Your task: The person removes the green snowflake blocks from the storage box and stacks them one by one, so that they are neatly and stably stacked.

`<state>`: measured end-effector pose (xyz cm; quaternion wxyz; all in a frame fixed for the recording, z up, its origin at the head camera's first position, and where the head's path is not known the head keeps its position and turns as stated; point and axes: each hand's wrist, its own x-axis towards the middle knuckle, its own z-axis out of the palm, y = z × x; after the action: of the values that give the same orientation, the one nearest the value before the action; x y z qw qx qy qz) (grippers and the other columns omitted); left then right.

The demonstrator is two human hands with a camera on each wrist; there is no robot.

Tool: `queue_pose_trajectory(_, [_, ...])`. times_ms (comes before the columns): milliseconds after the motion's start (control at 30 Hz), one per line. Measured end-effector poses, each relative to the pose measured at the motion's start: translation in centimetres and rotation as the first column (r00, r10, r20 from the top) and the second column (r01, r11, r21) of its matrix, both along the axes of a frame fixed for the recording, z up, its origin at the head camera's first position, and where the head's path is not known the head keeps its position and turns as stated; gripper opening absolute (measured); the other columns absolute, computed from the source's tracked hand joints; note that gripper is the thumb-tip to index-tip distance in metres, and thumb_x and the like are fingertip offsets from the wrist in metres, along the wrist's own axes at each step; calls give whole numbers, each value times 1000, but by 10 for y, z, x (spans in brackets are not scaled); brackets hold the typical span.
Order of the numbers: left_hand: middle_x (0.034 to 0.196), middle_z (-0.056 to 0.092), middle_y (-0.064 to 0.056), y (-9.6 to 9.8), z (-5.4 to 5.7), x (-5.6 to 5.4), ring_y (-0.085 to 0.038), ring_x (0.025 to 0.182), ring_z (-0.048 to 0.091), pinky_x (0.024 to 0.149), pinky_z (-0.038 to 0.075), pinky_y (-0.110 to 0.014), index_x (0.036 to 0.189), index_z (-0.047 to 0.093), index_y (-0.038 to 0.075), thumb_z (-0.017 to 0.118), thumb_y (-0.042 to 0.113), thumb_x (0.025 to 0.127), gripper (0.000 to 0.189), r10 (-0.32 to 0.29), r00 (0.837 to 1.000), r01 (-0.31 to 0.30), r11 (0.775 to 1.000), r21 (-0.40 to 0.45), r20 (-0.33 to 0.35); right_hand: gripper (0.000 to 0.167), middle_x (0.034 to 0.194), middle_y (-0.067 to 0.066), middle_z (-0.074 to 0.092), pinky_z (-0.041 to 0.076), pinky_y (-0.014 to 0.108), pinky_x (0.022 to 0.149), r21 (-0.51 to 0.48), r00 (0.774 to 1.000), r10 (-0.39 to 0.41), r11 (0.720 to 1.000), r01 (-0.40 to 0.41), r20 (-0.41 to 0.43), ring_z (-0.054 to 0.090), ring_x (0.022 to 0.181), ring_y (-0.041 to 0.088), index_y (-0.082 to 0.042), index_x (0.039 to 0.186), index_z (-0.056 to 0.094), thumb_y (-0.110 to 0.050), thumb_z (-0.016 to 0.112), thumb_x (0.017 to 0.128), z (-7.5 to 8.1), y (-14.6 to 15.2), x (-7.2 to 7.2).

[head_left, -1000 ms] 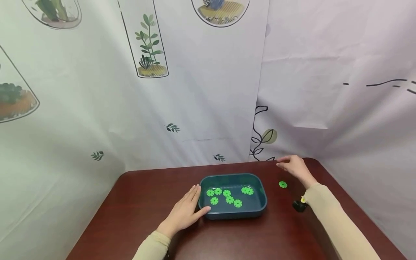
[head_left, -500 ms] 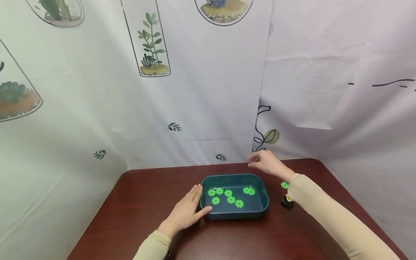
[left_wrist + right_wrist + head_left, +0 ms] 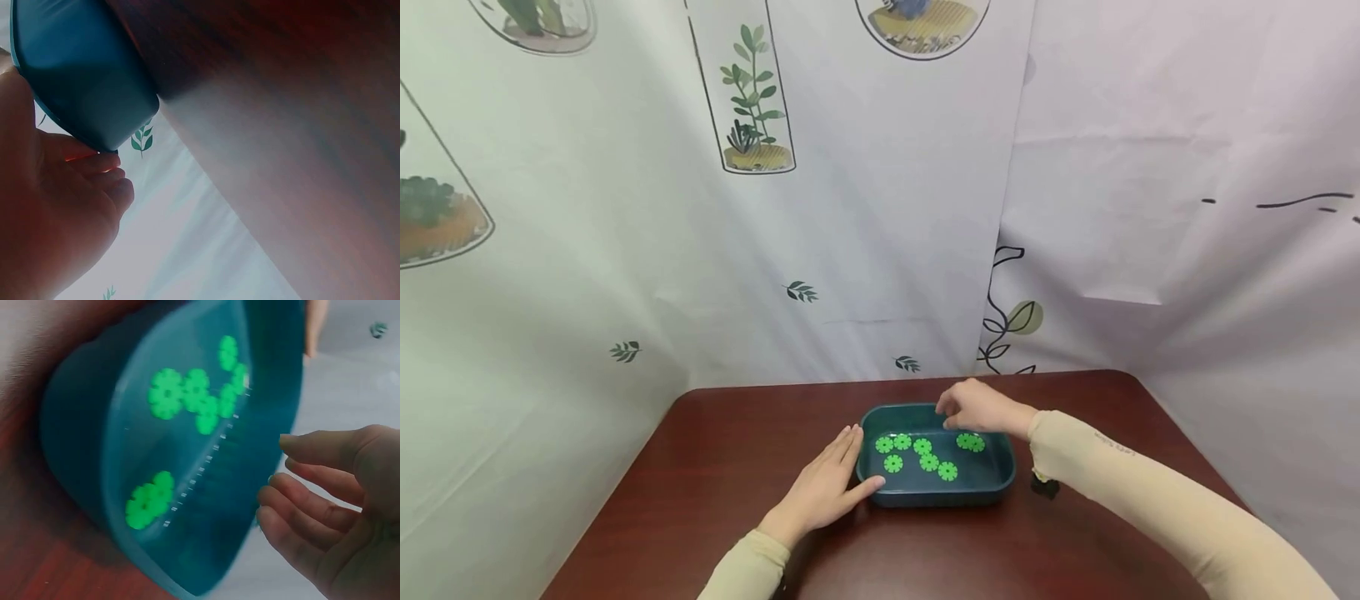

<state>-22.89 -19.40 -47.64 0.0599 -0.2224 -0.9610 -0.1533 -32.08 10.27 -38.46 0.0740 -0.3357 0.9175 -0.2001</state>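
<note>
A dark teal rectangular tray (image 3: 940,499) holds several bright green flower-shaped plastic discs (image 3: 947,471), two of them overlapping at its right side. My left hand (image 3: 820,492) rests against the tray's left end, fingers straight along the outer wall and thumb at the near corner of the rim. In the left wrist view, its fingers lie on the tray's outer wall (image 3: 81,75). Over the tray's back right part is my right hand (image 3: 981,408), fingers loosely bent. In the right wrist view, thumb and fingers stand apart, with nothing visible between them.
The tray stands on a dark red-brown table (image 3: 730,467) with rounded back corners. Behind it hangs a pale curtain (image 3: 880,233) printed with plants. A small black wrist camera (image 3: 1045,486) hangs under the right sleeve, right of the tray.
My right hand has moved left from the table's back right, now over the tray. The green disc on the table at right is now hidden by the right arm. My left hand stays put.
</note>
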Motion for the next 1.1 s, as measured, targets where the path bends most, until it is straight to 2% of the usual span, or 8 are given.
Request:
queue_pose_trajectory(167, [163,29,-16,0,0,2,-28,152,21,118,29,-47,156,31,-1,38,73,96,96,-9,1000,9,1000,0,12,25,102,12,73,57,41,80,55,998,40,998,-43,52,67,93,22,-1,110,75,-6,79,86,-16,-1,7])
queue_pose_trajectory(400, [162,30,-17,5,-1,2,-29,152,22,120,25,-47,155,33,-2,37,72,98,94,-7,998,4,999,-51,-55,29,106,4,72,56,39,84,129,997,54,990,-62,61,66,100,21,-4,113,75,-11,81,85,-37,2,12])
queue_pose_trajectory(633, [161,34,-14,10,0,0,-26,151,25,119,27,-45,154,38,0,36,67,101,85,-39,990,28,996,-81,-139,29,100,2,70,56,34,80,144,992,116,982,-121,44,64,93,17,-8,108,77,-14,85,81,-47,3,7])
queue_pose_trajectory(767, [161,33,-15,12,-3,2,-27,151,25,119,27,-46,154,38,-1,35,66,102,85,-49,992,38,995,-89,-120,26,98,0,69,55,30,77,138,988,152,978,-156,37,63,89,13,-9,105,78,-14,85,80,-56,4,7])
queue_pose_trajectory(1000, [161,33,-14,10,-4,4,-26,151,26,118,30,-44,153,40,1,36,72,98,90,-22,993,10,995,-102,-117,17,92,-5,66,53,27,74,94,983,175,979,-179,48,59,83,7,-12,95,78,-11,85,80,-59,0,6])
queue_pose_trajectory(1100, [161,33,-15,7,-2,4,-27,151,26,118,30,-44,153,40,0,36,72,98,91,-20,992,7,994,-107,-121,18,91,-7,64,52,26,74,117,981,185,975,-190,54,57,81,5,-14,94,77,-14,87,79,-56,-3,6])
